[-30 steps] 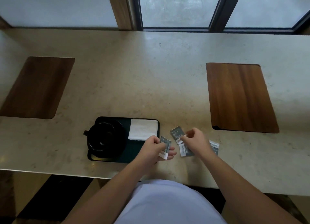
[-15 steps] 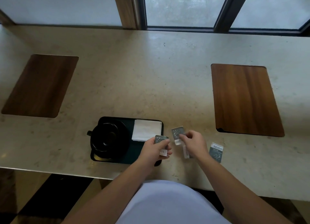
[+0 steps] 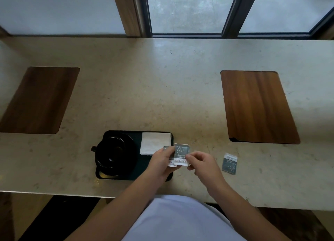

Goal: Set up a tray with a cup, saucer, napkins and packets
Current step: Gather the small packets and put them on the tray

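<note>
From the head view I see a black tray (image 3: 155, 177) sitting near the front edge of a pale stone counter (image 3: 162, 89). On the tray's left half a black cup (image 3: 110, 150) sits on a black saucer (image 3: 131, 146), the cup's handle sticking out to the left past the tray's edge. A white napkin (image 3: 153, 143) lies flat in the tray's far right corner.

My left hand (image 3: 160, 165) is over the tray's right end, thumb and fingers pinched on a packet (image 3: 167, 148) whose grey top shows above the knuckles. A second packet (image 3: 181, 154), grey with a white band at its near end, overlaps the first on the right. My right hand (image 3: 204, 164) pinches the near right corner of that second packet, and the left thumb seems to press its left edge as well, so both hands meet on the pair just above the tray's right rim. I can't tell whether more packets are stacked behind these two.

A third packet (image 3: 229, 164) lies flat on the counter to the right of my right hand, apart from it, white band at its far end.

Two wood panels are set into the counter: one far left (image 3: 38, 99), one far right (image 3: 256, 105). Windows (image 3: 188, 9) run along the far side.
</note>
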